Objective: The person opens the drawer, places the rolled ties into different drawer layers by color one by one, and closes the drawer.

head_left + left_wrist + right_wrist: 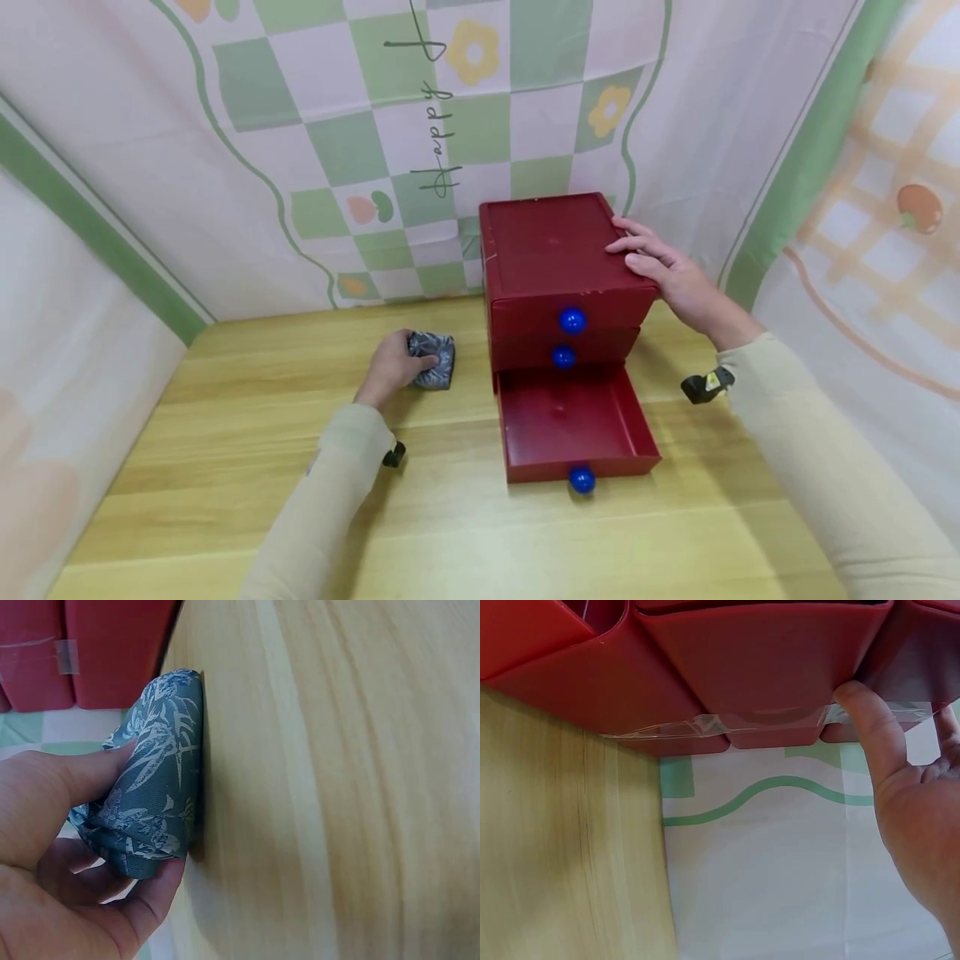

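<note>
My left hand (392, 365) holds a folded grey-blue cloth (441, 360) with a pale leaf pattern, left of a red drawer unit (551, 246). In the left wrist view, the thumb lies on one face of the cloth (161, 765) and the fingers curl under its other side, close to the wooden table. My right hand (675, 279) rests on the upper right edge of the drawer unit, fingers spread over the top. The right wrist view has its thumb against the unit's side. Of the three drawers, the bottom drawer (562, 425) is pulled out with nothing inside; the upper two are closed.
Blue round knobs front the drawers, the lowest knob (582, 481) standing out farthest toward me. Clear tape (772, 720) runs along the unit's side. A patterned curtain (330, 142) hangs close behind the unit, with more fabric at both sides of the wooden table (247, 417).
</note>
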Demonstrator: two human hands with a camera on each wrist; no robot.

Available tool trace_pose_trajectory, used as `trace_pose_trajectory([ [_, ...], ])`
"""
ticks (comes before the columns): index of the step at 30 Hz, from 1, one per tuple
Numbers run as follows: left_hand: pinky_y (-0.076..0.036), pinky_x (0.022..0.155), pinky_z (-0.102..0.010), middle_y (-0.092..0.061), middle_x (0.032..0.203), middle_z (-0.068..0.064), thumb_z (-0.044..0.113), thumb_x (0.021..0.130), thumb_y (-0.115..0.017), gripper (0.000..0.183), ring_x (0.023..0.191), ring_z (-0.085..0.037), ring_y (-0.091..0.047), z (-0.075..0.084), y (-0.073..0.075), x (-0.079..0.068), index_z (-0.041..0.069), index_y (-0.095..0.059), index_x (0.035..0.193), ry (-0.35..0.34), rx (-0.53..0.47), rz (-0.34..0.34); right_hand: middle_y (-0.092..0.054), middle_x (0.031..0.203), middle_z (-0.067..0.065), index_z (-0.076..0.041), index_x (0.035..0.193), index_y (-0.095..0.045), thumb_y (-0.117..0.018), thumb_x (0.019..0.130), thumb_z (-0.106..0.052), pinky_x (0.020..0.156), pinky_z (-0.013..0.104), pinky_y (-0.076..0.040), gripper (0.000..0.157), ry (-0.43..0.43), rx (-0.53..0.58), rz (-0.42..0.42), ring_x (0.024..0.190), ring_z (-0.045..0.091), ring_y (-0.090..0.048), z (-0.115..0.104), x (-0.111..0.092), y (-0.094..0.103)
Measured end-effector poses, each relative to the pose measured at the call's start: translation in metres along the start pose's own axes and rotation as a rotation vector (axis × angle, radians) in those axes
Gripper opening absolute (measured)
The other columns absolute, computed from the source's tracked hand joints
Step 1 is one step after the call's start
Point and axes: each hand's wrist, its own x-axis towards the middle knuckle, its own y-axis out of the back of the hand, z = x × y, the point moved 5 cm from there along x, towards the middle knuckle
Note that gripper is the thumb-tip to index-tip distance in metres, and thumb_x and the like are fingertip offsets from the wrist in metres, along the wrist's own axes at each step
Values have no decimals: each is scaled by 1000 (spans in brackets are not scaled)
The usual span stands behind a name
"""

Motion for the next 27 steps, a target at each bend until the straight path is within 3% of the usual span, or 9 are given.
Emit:
trace_pose_trajectory([
  [5, -48, 100, -47, -63, 123, -22, 27, 90, -80, 63, 112, -35, -60, 2, -2, -1, -5, -53, 137, -29, 10, 15, -23, 166, -7, -9, 136, -62, -51, 108, -24, 87, 19, -52, 33, 8, -9, 0, 152, 24, -14, -1, -1, 1],
  [14, -46, 104, -49, -63, 126, -20, 29, 84, -86, 67, 117, -35, -58, 4, -3, -3, 1, -55, 135, -85, -76, 53, -23, 166, -5, -8, 135, -63, -51, 108, -20, 88, 20, -51, 32, 6, 4, 4, 152, 23, -13, -3, -1, 0],
  [23, -54, 89, -42, -63, 117, -13, 29, 83, -87, 65, 104, -26, -61, 3, -11, -12, 4, -55, 134, -108, -280, 28, -21, 166, -6, -9, 136, -62, -50, 108, -22, 90, 20, -49, 33, 5, -4, -12, 152, 24, -12, -1, -1, -3],
  [27, -54, 89, -40, -63, 121, -12, 28, 83, -87, 64, 108, -26, -60, 7, -11, -16, 4, -55, 134, -130, -347, 7, -22, 166, -8, -9, 136, -61, -49, 108, -24, 90, 20, -50, 34, 7, -15, -13, 152, 24, -14, 0, 1, -2],
])
